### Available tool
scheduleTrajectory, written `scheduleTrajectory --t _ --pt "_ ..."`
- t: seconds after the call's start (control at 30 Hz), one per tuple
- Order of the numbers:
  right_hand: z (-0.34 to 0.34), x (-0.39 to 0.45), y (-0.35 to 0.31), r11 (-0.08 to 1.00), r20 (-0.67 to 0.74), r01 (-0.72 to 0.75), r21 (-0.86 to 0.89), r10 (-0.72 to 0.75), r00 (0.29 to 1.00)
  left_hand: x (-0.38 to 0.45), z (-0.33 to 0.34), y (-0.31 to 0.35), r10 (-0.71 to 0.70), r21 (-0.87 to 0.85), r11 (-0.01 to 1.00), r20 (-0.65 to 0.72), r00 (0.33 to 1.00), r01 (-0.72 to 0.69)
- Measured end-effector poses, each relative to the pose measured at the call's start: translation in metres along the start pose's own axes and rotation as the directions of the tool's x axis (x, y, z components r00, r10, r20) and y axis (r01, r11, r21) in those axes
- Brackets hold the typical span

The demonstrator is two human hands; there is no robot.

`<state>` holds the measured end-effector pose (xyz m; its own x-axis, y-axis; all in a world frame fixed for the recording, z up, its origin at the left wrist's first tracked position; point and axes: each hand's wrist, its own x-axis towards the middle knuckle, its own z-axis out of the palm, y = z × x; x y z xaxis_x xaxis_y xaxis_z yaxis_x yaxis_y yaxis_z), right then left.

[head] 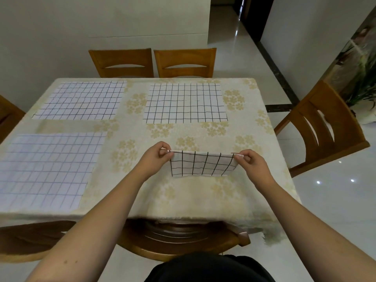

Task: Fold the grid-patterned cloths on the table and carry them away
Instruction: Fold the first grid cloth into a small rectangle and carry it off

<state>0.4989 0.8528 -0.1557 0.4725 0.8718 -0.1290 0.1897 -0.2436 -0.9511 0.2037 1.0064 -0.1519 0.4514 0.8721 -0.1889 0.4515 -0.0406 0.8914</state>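
**A:** Folded cloth (203, 163) sits lifted at the near right of the tabletop (183, 190), yeah? You've got your left hand (156, 157) and right hand (251, 163) each pinching a top corner.

**B:** Yep, stretched between them. Three more grid cloths lie flat: near left (46, 169), far left (81, 100), far right (185, 102).

Our two arms (105, 210) are bare, with no sleeves showing. We wear dark black clothes (207, 268) below.
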Motion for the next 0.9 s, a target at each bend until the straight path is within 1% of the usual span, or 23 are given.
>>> scheduleTrajectory --t 0.17,0.23,0.3,0.43,0.57,0.73,0.9 --pt "0.008 -0.004 -0.001 0.992 -0.026 -0.045 0.117 0.048 0.998 -0.004 0.0 0.004 -0.006 -0.097 0.995 -0.036 0.999 0.002" --pt "0.01 -0.006 0.001 0.985 -0.022 -0.071 0.16 0.076 0.997 -0.002 0.001 -0.002 -0.018 -0.105 0.994 -0.044 0.999 0.013" --pt "0.012 -0.007 0.007 0.982 -0.025 -0.097 0.164 0.102 0.994 0.0 0.004 -0.011 -0.05 -0.099 0.994 -0.049 0.998 0.045" --pt "0.015 -0.002 0.024 0.982 -0.032 -0.161 0.104 0.165 0.986 0.002 0.016 -0.03 -0.138 -0.064 0.988 -0.004 0.99 0.137" --pt "0.02 0.009 0.045 0.978 0.009 -0.208 0.012 0.208 0.978 0.007 0.03 -0.049 -0.221 -0.032 0.975 0.004 0.975 0.221" --pt "0.024 0.027 0.061 0.965 0.031 -0.253 -0.074 0.255 0.966 0.021 0.048 -0.061 -0.256 0.024 0.966 -0.064 0.964 0.258" --pt "0.026 0.051 0.066 0.96 0.045 -0.248 -0.129 0.255 0.966 0.045 0.056 -0.062 -0.275 0.063 0.957 -0.126 0.953 0.284"
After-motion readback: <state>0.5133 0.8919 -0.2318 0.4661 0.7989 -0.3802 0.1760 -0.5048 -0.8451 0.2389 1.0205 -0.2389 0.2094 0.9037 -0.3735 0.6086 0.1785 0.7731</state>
